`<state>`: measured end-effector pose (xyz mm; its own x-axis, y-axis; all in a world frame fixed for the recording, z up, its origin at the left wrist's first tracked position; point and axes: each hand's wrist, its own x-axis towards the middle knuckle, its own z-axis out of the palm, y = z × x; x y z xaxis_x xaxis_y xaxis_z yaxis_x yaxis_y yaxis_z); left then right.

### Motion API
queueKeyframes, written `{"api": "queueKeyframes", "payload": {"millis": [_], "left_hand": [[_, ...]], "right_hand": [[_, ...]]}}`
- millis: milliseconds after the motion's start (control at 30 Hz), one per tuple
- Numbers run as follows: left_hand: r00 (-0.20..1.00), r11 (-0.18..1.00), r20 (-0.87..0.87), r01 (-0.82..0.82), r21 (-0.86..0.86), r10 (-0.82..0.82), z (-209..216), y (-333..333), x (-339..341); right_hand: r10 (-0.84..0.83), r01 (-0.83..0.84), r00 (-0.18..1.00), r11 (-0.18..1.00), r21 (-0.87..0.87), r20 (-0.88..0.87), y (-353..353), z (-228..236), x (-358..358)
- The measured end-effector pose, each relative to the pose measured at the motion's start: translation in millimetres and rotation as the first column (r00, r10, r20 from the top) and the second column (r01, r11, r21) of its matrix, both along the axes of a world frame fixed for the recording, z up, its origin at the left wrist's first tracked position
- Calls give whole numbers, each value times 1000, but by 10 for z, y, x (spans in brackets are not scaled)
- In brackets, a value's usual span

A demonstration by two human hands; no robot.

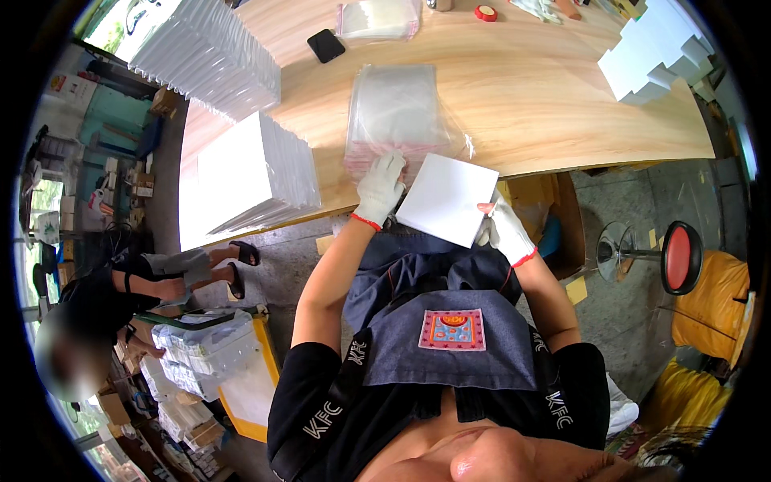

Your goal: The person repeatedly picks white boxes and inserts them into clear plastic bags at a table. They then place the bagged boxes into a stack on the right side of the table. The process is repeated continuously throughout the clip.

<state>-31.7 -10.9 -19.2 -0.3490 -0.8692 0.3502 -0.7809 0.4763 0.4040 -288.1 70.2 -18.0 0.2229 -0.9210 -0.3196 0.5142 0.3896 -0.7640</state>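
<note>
My right hand (507,233), in a white glove with a red cuff, grips a flat white square box (450,198) by its right side. The box is tilted in front of my apron, near the table edge. My left hand (381,189), gloved the same way, has its fingers closed at the near edge of a pile of clear plastic bags (396,104). Pinkish strips run along that edge of the bags. The left fingertips seem to pinch the bags, though the exact contact is partly hidden. The box's left corner lies close to my left hand.
Tall stacks of white squares in clear wrap (257,165) stand at the left. Farther back lie a black phone (326,46), more clear bags (377,18) and a red tape roll (486,13). White boxes (654,56) stand far right. A stool (682,257) and another person (104,297) flank me.
</note>
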Motion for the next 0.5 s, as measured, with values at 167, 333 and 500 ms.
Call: {"api": "queueKeyframes", "payload": {"millis": [167, 333, 500], "left_hand": [[998, 998, -56, -25, -60, 22, -63, 32, -24], [998, 995, -51, -39, -89, 35, -26, 13, -3], [888, 946, -332, -321, 48, 318, 219, 217, -105]], "right_hand": [[-86, 86, 996, 996, 5, 2, -127, 20, -79], [-192, 188, 978, 981, 48, 78, -129, -52, -11], [-225, 185, 959, 957, 223, 172, -100, -176, 29]]}}
